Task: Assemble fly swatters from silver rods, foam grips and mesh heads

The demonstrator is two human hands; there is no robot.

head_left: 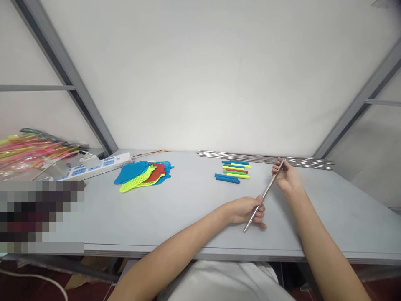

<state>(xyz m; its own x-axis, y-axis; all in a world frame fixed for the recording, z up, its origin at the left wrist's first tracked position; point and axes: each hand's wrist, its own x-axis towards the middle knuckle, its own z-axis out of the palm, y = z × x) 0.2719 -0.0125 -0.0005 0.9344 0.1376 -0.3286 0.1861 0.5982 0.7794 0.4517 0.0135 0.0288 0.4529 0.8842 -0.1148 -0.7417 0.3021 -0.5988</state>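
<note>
A thin shiny metal rod slants across the space above the tabletop, held in both hands. My left hand is closed around its lower part, thumb on top. Near its upper end, my right hand grips it between thumb and fingers. Left of the rod lie several coloured plastic tubes, like handles, in blue, yellow, green and red. Behind the hands, several long metal rods rest along the wall. Flat perforated fly swatter heads in blue, yellow and red are piled to the left.
A white power strip with plugs lies at the table's back left. Beyond it is a heap of plastic-wrapped colourful sticks. The grey table meets a white wall, with metal frame posts at both sides. A pixelated patch covers the left front.
</note>
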